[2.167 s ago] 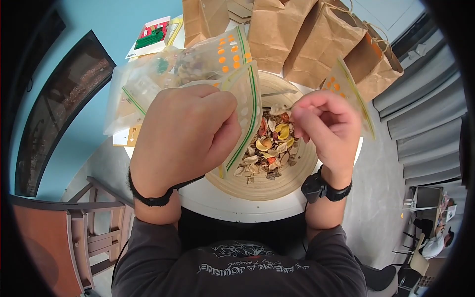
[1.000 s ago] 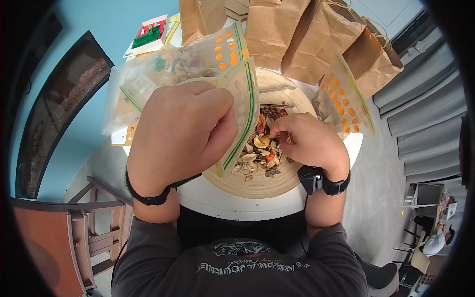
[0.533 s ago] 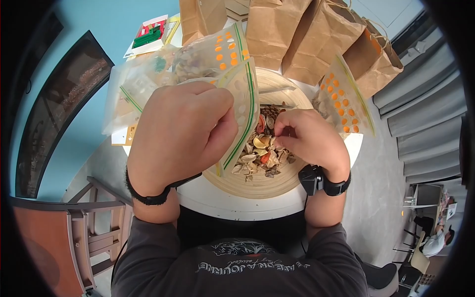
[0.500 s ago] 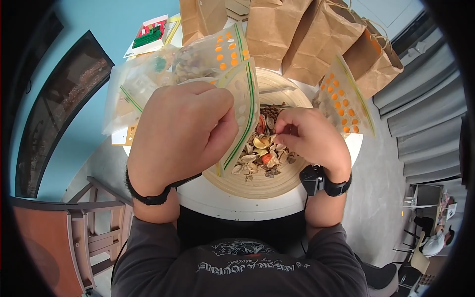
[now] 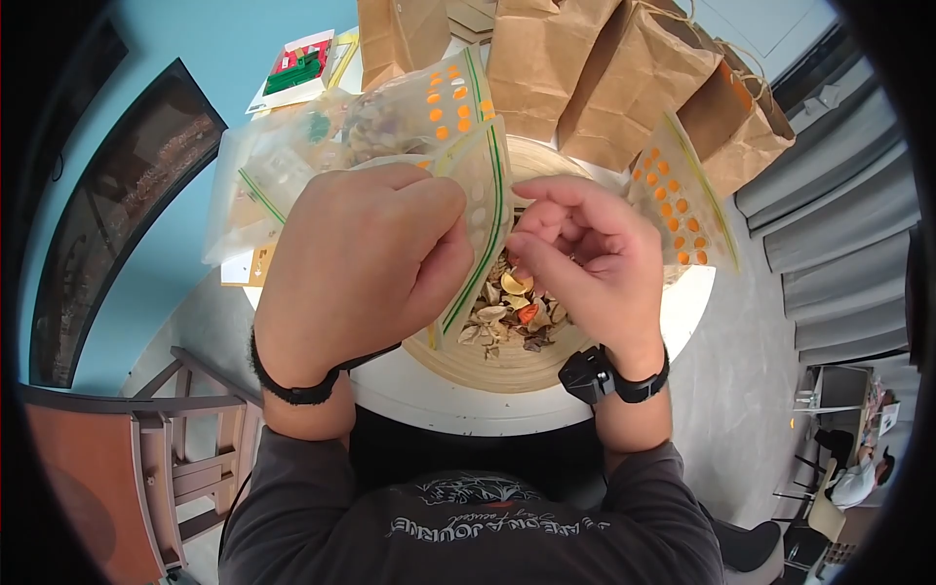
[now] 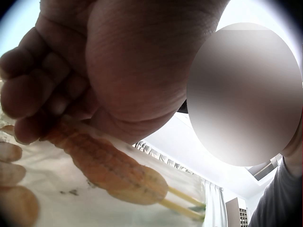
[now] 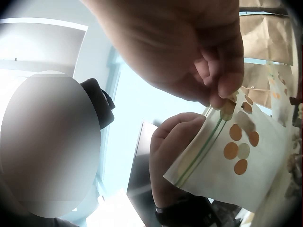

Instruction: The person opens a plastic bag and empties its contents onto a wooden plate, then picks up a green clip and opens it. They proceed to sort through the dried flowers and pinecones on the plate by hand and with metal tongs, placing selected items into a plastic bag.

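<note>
My left hand grips a clear zip bag with a green seal, held upright; its mouth faces right. At that mouth my right hand has its fingers gathered. In the right wrist view the thumb and fingers pinch a small yellowish-brown piece of potpourri right at the green seal. Dried potpourri, with pale, yellow and orange petals, lies on a round bamboo tray below both hands. Part of the pile is hidden behind the right hand. The left fingertips are partly hidden by the bag.
Another zip bag with orange dots stands at the right of the tray. Filled bags lie at the back left. Brown paper bags line the back of the white table, near a box of green items.
My right hand has risen off the potpourri pile and moved left to the bag's mouth, turning its fingers inward. The left hand and its bag have stayed in place.
</note>
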`<state>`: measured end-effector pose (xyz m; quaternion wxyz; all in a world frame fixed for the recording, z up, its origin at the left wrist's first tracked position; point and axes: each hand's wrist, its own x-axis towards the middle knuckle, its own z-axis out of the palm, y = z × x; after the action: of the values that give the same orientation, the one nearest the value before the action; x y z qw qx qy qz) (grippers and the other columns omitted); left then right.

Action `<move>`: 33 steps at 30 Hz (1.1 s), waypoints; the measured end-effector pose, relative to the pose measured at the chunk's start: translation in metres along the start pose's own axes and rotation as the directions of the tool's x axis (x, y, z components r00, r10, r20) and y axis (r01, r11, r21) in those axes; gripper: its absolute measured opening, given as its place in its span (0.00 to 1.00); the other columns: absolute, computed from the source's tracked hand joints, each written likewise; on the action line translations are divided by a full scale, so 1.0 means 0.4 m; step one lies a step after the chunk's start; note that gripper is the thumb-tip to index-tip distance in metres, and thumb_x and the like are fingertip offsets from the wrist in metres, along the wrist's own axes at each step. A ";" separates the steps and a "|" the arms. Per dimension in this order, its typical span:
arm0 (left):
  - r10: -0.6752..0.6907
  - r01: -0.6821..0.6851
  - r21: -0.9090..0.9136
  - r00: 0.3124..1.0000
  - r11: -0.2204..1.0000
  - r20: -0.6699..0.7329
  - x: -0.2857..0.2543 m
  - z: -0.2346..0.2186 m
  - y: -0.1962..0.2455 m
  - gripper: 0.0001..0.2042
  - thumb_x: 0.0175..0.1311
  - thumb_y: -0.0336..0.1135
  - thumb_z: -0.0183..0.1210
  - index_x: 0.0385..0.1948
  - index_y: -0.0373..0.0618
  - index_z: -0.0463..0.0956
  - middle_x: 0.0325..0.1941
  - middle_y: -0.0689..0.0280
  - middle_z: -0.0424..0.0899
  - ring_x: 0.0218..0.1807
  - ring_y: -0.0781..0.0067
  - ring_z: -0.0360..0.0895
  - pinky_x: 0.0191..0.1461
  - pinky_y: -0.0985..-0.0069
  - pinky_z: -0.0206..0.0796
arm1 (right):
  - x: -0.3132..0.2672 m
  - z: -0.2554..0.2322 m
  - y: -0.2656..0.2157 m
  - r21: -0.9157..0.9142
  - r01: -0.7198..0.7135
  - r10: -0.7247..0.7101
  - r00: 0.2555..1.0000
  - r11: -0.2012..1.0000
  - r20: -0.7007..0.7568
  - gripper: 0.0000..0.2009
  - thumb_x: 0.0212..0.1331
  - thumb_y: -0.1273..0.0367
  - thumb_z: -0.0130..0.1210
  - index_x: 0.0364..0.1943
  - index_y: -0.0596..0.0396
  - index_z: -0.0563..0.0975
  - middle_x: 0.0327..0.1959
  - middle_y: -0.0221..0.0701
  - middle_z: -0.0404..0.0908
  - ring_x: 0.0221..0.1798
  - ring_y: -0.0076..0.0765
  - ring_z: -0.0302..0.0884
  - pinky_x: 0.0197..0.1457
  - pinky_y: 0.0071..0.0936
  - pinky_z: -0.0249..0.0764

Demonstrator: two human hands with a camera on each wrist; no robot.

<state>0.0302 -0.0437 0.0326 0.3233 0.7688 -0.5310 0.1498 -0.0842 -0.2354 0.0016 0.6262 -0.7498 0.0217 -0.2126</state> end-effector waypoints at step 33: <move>-0.008 0.008 0.001 1.000 1.000 0.004 0.000 -0.001 -0.001 0.02 0.56 0.22 0.63 0.29 0.39 0.80 0.21 0.61 0.78 0.22 0.60 0.78 0.26 0.68 0.66 | 0.021 -0.079 0.010 -0.319 -0.117 0.196 0.954 0.940 0.226 0.03 0.61 0.77 0.65 0.36 0.63 0.81 0.26 0.32 0.86 0.29 0.26 0.86 0.32 0.26 0.77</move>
<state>0.0307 -0.0432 0.0326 0.3226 0.7713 -0.5285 0.1470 -0.0866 -0.2682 0.0044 0.5166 -0.8536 0.0336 -0.0579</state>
